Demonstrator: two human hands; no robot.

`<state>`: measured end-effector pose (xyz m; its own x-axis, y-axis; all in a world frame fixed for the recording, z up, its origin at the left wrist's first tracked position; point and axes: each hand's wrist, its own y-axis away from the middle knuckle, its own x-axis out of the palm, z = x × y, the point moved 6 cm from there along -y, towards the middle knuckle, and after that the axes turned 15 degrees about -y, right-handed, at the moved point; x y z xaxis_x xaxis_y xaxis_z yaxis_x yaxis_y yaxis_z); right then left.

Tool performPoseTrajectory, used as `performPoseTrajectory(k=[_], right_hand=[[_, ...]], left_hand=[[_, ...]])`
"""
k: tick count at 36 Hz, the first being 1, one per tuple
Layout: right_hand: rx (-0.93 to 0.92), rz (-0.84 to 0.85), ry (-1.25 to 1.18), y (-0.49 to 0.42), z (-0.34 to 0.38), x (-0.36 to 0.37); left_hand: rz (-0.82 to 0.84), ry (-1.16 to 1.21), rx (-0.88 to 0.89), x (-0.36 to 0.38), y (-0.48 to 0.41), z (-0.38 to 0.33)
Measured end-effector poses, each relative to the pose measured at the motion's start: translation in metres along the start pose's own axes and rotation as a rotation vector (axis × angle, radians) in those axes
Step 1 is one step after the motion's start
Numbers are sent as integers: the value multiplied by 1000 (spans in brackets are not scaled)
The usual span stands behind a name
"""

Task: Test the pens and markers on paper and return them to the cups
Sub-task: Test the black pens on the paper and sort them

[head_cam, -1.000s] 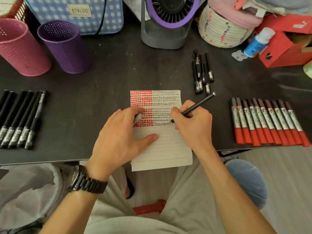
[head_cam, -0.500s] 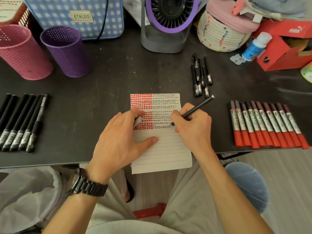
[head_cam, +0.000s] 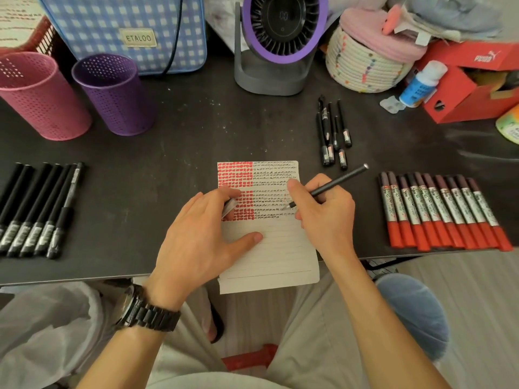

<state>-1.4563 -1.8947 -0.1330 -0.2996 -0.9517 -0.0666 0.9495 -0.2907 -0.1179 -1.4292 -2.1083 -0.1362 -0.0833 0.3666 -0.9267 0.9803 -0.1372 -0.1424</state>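
At the far left of the dark table (head_cam: 174, 141), a row of black pens (head_cam: 36, 211) lies side by side, with a pink cup (head_cam: 39, 96) and a purple cup (head_cam: 115, 94) standing behind them. The left hand (head_cam: 202, 237) rests on the lined paper (head_cam: 269, 242), thumb pressed flat on the sheet and fingers curled around a pen cap (head_cam: 229, 208). The paper's upper part carries red blocks and rows of black scribbles, and its lower edge hangs over the table rim. The right hand (head_cam: 323, 214) pinches a black pen (head_cam: 327, 188), whose tip touches the paper at the scribbles. Behind it lie a few loose black pens (head_cam: 332, 133). At the right, red-capped markers (head_cam: 441, 211) lie in a tight row.
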Motion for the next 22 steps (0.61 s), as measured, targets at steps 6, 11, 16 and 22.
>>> performPoseTrajectory(k=[6,11,16,22], right_hand=[[-37,-61,-177,3,5,-10],[16,127,-407,5,11,-7],[97,241,-527,12,9,-6],[79,192,-439,17,-2,-13]], left_hand=[[2,-4,33,2,1,-2],[-54,96,83,-4,4,-4],[-100,122,103,-10,5,-4],[-187,68,121,-11,7,-3]])
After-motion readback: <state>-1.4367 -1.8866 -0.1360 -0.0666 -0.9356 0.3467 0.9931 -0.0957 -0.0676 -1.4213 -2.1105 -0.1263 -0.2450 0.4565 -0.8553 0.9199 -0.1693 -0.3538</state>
